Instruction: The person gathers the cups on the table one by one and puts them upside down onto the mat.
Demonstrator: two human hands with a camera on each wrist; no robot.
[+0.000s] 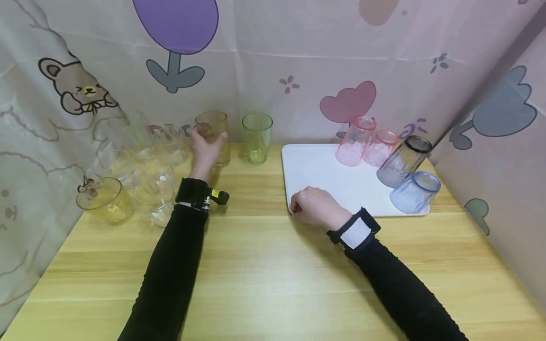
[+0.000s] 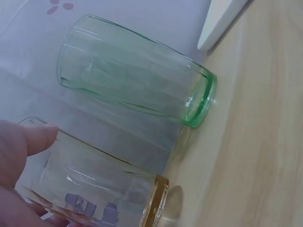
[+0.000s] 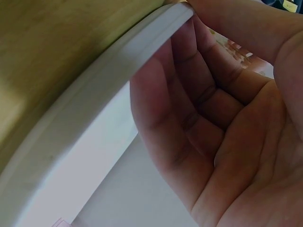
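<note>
My left hand (image 1: 206, 150) grips a tall amber glass (image 1: 221, 142) around its upper part, thumb on one side and fingers on the other. The glass stands upright at the back of the table. Just right of it a green glass (image 1: 257, 137) stands upright, apart from the hand; the left wrist view shows its thick green base. At the front left corner of a white tray (image 1: 315, 173), my right hand (image 1: 317, 207) pinches the rim between thumb and curled fingers. On the tray are two pink glasses (image 1: 356, 142), a dark grey glass (image 1: 403, 161) and a blue glass (image 1: 414, 192), apparently upside down.
Several clear glasses (image 1: 155, 180) crowd the left side of the wooden table (image 1: 256, 274), their outlines hard to separate. A wide yellowish glass (image 1: 106, 201) stands at their front left. A patterned curtain (image 1: 256, 61) hangs right behind the table.
</note>
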